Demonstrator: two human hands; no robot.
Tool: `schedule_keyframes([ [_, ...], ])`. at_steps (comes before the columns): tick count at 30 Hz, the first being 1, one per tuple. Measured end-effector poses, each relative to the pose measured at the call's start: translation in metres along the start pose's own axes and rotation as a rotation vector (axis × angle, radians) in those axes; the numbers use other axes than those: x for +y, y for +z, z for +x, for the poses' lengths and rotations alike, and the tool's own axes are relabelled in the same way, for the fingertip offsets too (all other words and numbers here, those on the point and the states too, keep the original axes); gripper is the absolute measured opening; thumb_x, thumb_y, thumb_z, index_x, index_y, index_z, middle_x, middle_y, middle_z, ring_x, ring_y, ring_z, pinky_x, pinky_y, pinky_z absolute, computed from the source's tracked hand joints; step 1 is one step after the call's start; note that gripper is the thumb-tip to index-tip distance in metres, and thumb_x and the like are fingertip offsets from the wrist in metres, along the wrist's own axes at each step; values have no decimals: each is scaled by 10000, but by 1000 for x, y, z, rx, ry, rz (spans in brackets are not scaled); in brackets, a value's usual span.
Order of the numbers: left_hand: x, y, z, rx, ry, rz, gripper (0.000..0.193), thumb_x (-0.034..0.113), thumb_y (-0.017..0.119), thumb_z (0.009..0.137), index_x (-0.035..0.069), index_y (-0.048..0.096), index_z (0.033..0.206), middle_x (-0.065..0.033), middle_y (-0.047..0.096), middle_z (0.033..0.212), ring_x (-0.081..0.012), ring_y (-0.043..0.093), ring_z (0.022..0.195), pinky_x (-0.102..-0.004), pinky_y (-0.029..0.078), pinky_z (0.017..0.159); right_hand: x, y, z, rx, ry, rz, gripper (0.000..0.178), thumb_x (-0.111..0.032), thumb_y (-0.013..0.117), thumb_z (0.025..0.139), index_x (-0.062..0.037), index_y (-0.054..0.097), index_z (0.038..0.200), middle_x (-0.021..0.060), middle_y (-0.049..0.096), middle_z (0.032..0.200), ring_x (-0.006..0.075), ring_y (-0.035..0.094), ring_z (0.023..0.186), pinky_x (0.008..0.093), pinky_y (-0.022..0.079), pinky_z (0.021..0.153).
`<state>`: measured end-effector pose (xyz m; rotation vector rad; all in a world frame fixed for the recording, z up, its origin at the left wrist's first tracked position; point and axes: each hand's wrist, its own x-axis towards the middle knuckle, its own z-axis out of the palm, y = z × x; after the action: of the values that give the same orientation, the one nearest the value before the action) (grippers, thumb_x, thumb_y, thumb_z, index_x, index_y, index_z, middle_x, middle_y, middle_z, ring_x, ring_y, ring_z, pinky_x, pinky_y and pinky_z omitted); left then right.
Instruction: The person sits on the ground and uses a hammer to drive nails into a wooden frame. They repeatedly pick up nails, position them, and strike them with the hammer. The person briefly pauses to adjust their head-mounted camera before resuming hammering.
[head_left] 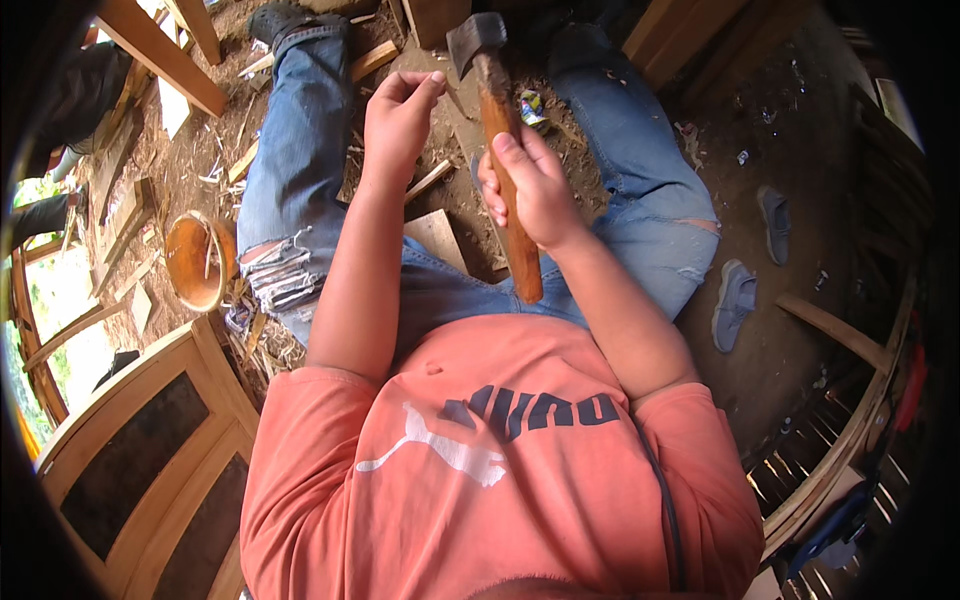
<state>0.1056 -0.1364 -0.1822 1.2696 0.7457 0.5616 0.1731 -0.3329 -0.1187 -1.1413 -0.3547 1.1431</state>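
My right hand [532, 190] is wrapped around the wooden handle of a hammer [512, 225]. Its blocky, dark metal head points up and away from me, and the handle's butt end hangs over my lap. To the left of the hammer my left hand [402, 120] is raised with thumb and forefinger pinched together. Anything between those fingertips is too small to make out. Beneath both hands, between my outstretched legs in torn jeans, lie a flat wood piece [437, 238] and a narrow wood strip [428, 181] on the dirt ground.
An orange bucket [200, 262] stands by my left knee among wood shavings. A panelled wooden frame [160, 440] leans at lower left. Timber legs [165, 55] rise at far left. Loose grey shoes [735, 305] lie right of my leg. A crumpled wrapper [533, 108] rests beyond the hammer.
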Motion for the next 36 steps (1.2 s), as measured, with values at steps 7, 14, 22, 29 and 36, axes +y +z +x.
schedule_keyframes([
  [7, 0, 1, -1, 15, 22, -29, 165, 202, 734, 1044, 40, 708, 1031, -42, 754, 1003, -121, 681, 947, -295, 536, 907, 6, -4, 1, 56, 138, 3, 246, -343, 483, 1162, -116, 523, 1248, 29, 548, 823, 93, 530, 569, 245, 448, 477],
  [14, 3, -3, 1, -18, -13, -29, 162, 203, 728, 1049, 43, 709, 1043, -43, 753, 1022, -129, 699, 1002, -307, 549, 961, -10, -4, -4, -24, 27, 44, 274, -382, 469, 1164, -111, 509, 1186, 37, 543, 822, 100, 532, 574, 255, 458, 495],
  [22, 3, -2, -1, -37, 0, 4, 168, 203, 728, 1049, 38, 707, 1066, -42, 749, 1033, -126, 695, 999, -305, 542, 949, -11, -4, -4, -4, 73, 62, 287, -386, 470, 1163, -105, 510, 1207, 40, 543, 821, 100, 522, 567, 261, 455, 490],
  [29, 4, -1, -5, -32, -13, 12, 171, 200, 721, 1051, 30, 704, 1068, -43, 740, 1028, -134, 693, 1004, -310, 546, 948, -6, -5, 2, -17, 120, 31, 279, -371, 475, 1161, -109, 524, 1244, 29, 544, 819, 93, 518, 567, 257, 454, 487],
  [36, -1, -1, -1, -75, 14, -36, 154, 192, 726, 1047, 41, 695, 1055, -34, 729, 1031, -126, 684, 987, -309, 550, 944, -2, -7, 3, -6, 123, -14, 258, -332, 523, 1149, -97, 565, 1248, 2, 546, 798, 78, 518, 545, 248, 455, 468],
])
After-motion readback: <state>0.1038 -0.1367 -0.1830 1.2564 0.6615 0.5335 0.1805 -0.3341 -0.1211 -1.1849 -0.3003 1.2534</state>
